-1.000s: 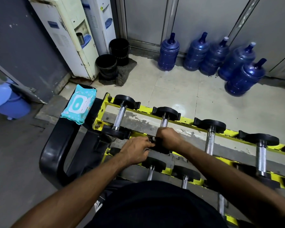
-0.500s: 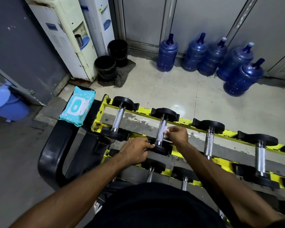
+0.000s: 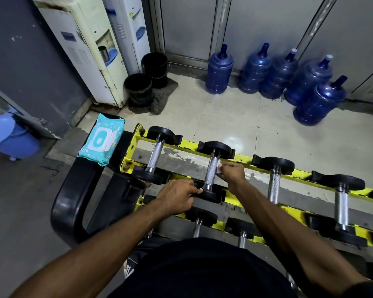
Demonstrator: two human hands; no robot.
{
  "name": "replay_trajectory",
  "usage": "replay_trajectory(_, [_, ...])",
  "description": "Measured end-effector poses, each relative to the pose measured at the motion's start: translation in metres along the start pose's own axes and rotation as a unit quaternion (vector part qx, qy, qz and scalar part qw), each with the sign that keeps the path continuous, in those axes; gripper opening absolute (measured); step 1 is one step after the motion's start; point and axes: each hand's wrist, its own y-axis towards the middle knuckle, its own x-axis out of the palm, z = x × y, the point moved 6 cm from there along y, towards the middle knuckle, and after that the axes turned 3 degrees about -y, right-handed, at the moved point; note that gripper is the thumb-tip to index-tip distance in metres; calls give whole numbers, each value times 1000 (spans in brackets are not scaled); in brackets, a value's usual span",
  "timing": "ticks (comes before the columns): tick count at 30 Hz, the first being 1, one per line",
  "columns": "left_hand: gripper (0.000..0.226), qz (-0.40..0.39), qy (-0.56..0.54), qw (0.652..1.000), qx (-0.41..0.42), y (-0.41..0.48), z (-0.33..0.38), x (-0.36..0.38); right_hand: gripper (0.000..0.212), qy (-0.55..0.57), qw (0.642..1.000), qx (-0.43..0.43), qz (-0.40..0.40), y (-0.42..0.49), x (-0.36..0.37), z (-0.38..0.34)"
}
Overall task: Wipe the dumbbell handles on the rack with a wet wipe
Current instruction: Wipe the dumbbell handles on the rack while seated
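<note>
A blue pack of wipes (image 3: 101,140) lies on the black frame just left of the yellow rack (image 3: 129,151), where it lay a second ago. The first dumbbell (image 3: 156,151) rests untouched in the top row.

The left hand (image 3: 177,198) holds the near black head of the second dumbbell (image 3: 210,195), its fingers (image 3: 187,195) curled over the edge and the thumb pointing at the foot of the handle (image 3: 210,173). It has not shifted across the three moments.

The right hand (image 3: 233,173) has moved. A second ago it covered the near end of that handle, close beside the left hand. Half a second ago it was about halfway along. Now it sits near the far end, against the handle's right side, and most of the knurled steel is bare below it. Its fingers (image 3: 226,168) pinch a small white wet wipe (image 3: 219,168), which touches the handle just below the far head.

To the right, the third dumbbell (image 3: 274,186) and fourth dumbbell (image 3: 340,207) lie in the same row, well apart from both hands.
</note>
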Motion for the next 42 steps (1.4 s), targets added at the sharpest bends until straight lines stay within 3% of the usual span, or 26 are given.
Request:
replay_trajectory(3, [42,3,2,1000,0,0,1,-1,12,-113,992,-53,-17,-8,-7,11])
replay_trajectory(6, [42,11,3,1000,3,-1,1,-1,15,-251,956,-151,-33,-18,-8,13])
replay_trajectory(12, [41,3,-1,1000,3,-1,1,-1,15,-314,886,-341,16,-24,10,-25])
replay_trajectory(14, [40,5,-1,1000,2,-1,1,-1,8,-380,838,-392,-26,-22,23,-27])
replay_trajectory(18, [40,11,3,1000,7,-1,2,-2,5,-604,632,-435,-217,-26,55,-6])
replay_trajectory(19, [41,11,3,1000,8,-1,2,-2,6,-628,601,-435,-234,-27,57,-5])
replay_trajectory(21, [42,11,2,1000,6,-2,2,-3,7,-638,589,-453,-202,-26,60,-18])
replay_trajectory(23, [43,9,3,1000,4,-4,2,-1,10,-656,589,-460,-103,-25,57,-38])
replay_trajectory(25, [43,8,5,1000,3,-5,2,0,8,-706,537,-459,-50,-26,61,-46])
replay_trajectory(27, [43,6,5,1000,2,-4,1,0,10,-746,473,-457,-103,-35,72,-37])
replay_trajectory(29, [43,3,3,1000,-1,-3,-1,1,13,-744,448,-465,-174,-47,77,-27])
replay_trajectory(30, [42,1,2,1000,-3,-3,-1,1,13,-729,459,-473,-186,-49,76,-27])
replay_trajectory(32, [42,0,4,1000,-2,-3,-1,1,10,-679,531,-483,-156,-43,67,-36])
replay_trajectory(33, [42,3,5,1000,0,-3,-1,1,9,-640,591,-476,-119,-39,58,-42])
replay_trajectory(35, [42,10,4,1000,2,-2,0,0,8,-516,746,-420,-36,-30,34,-45])
replay_trajectory(37, [42,10,3,1000,4,-1,1,-1,4,-405,849,-340,11,-28,16,-31])
replay_trajectory(42, [42,2,3,1000,-2,0,0,-1,9,-285,935,-210,10,-32,2,-9])
